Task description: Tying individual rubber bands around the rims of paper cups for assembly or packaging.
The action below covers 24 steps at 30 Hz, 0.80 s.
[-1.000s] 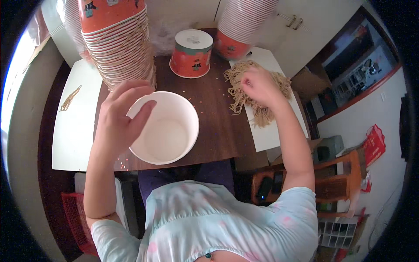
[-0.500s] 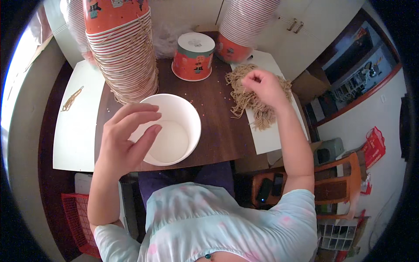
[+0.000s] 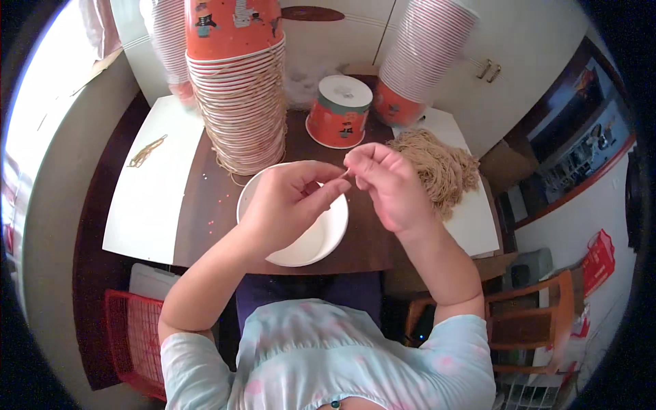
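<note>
My left hand (image 3: 285, 203) and my right hand (image 3: 388, 183) meet above the right side of an open white paper tub (image 3: 329, 236). Both pinch a short, thin piece of tan string (image 3: 346, 174), which shows only in the small gap between the fingertips. The rest of the string is hidden or too fine to make out. Upright on the table, the tub shows its plain white inside, partly covered by my left hand and forearm. Beside my right hand lies a loose heap of tan string (image 3: 445, 171).
A tall stack of upside-down orange tubs (image 3: 236, 113), with tan string around the rims, stands behind the white tub. One upturned orange tub (image 3: 342, 113) sits farther back, near a wrapped tub stack (image 3: 427, 58). A string bundle (image 3: 147, 152) lies on the white board at left.
My right hand has moved left from the string heap to meet my left hand. My left hand has moved right over the tub and now pinches string too. The view has shifted.
</note>
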Motion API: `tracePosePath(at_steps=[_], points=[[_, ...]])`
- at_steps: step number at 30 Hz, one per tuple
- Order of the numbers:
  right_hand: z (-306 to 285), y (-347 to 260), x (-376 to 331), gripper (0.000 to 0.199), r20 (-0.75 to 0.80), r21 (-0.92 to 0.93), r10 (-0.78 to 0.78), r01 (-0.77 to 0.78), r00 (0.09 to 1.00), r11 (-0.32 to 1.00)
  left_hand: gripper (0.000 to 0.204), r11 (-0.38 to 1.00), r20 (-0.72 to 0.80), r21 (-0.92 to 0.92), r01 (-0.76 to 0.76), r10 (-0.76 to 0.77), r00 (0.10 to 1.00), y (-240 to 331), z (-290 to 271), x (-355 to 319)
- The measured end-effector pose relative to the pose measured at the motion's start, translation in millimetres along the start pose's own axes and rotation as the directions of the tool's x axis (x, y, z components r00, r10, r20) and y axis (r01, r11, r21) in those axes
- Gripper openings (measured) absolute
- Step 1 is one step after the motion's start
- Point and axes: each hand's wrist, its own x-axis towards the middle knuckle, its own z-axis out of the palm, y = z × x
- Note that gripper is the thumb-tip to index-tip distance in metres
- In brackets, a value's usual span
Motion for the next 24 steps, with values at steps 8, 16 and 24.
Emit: tracePosePath(at_steps=[8, 16, 24], points=[[17.2, -14.0, 2.3, 0.045, 0.294, -0.723, -0.623, 0.595, 0.725, 0.351, 0.01, 0.981, -0.063, 0.13, -0.146, 0.155, 0.986, 12.4, -33.2, -17.7], [56.2, -22.1, 7.5, 0.011, 0.455, -0.549, -0.435, 0.629, 0.777, 0.549, 0.008, 0.983, -0.136, 0.123, -0.137, 0.154, 0.979, 29.9, -61.8, -29.4], [65.1, -0.5, 6.3, 0.015, 0.562, -0.552, -0.522, 0.761, 0.642, 0.34, 0.011, 0.958, -0.166, 0.249, -0.143, 0.187, 0.968, 15.4, -64.2, -48.5]])
